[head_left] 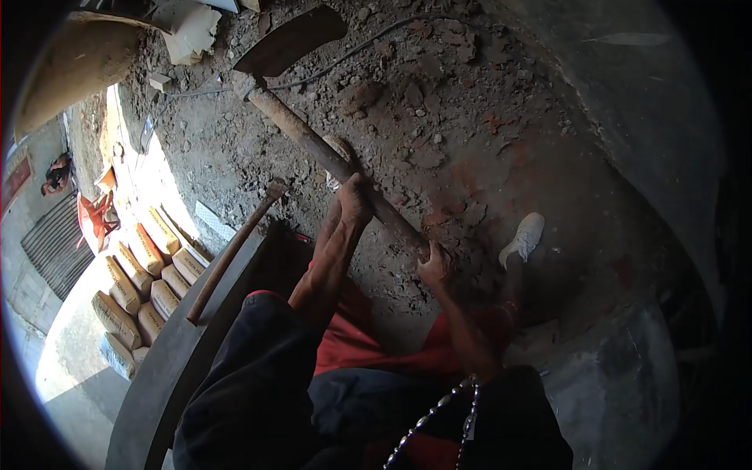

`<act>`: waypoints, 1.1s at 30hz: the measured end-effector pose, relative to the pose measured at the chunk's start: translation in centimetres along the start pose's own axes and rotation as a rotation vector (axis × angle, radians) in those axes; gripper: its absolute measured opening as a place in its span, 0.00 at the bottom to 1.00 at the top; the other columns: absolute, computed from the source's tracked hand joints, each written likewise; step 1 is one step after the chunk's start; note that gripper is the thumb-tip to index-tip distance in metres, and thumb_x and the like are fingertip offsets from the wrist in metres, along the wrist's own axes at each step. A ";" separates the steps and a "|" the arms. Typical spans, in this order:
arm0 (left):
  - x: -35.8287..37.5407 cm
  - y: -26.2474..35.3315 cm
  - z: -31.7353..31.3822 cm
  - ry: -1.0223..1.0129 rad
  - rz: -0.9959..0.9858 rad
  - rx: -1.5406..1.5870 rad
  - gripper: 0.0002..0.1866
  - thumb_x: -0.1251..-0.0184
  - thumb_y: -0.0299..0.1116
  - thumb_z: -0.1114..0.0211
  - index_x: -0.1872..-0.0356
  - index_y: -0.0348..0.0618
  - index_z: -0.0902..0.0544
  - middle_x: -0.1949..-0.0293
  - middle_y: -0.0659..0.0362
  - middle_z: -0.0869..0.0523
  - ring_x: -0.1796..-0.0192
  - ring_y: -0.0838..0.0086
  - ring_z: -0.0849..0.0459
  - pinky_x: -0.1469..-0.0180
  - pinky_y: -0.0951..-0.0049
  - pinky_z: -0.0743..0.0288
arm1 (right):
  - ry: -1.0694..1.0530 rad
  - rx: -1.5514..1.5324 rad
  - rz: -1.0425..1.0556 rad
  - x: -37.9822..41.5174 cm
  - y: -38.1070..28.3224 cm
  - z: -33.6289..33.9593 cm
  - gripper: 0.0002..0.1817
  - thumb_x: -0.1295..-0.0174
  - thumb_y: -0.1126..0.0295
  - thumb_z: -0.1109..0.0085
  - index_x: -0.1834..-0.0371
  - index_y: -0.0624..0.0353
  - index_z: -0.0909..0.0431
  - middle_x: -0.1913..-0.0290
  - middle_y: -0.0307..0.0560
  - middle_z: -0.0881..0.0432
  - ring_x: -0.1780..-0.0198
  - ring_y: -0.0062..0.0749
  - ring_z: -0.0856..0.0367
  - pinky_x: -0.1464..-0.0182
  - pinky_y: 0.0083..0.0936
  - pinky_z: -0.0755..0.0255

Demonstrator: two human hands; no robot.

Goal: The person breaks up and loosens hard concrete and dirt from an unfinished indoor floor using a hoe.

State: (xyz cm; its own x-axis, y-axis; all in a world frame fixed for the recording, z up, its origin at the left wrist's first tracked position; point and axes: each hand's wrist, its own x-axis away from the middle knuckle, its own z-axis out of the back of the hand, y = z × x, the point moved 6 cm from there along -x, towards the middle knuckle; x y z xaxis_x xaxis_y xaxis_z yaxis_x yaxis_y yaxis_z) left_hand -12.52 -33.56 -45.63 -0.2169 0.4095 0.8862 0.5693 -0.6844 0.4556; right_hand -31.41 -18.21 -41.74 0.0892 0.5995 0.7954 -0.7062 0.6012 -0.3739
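A hoe (309,141) with a broad, dark metal blade and a long wooden handle slants across the middle of the view, held over loose soil. My left hand (356,199) is wrapped round the handle at about its middle. Closer to the handle's end, my right hand (436,266) grips it too. The blade (294,39) is at the upper left, farthest from me, seemingly raised off the ground. Broken earth and rubble (423,94) lie beneath and beyond it.
A dark cable (368,53) crosses the soil. On my left, a wooden-handled tool (235,254) leans against a low concrete ledge (176,376). Stacked bags (149,278), an orange wheelbarrow (95,219) and a person (56,174) are outside. My shoe (523,237) stands on dirt.
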 end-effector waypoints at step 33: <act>3.8 -11.9 -11.1 -0.225 -0.039 -0.617 0.11 0.43 0.33 0.48 0.79 0.37 0.25 0.80 0.57 0.23 0.79 0.72 0.22 0.78 0.71 0.28 | 0.091 0.070 -0.231 7.0 7.5 11.1 0.21 0.55 0.66 0.39 0.57 0.61 0.29 0.64 0.62 0.21 0.60 0.57 0.21 0.58 0.45 0.29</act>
State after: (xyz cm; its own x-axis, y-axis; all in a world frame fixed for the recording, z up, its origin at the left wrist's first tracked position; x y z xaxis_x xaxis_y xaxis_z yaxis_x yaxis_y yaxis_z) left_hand -28.95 -30.52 -46.72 -0.0190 0.5109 0.8594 -0.0095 -0.8596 0.5108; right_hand -43.88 -15.36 -33.71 0.3145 0.4972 0.8086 -0.7064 0.6916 -0.1505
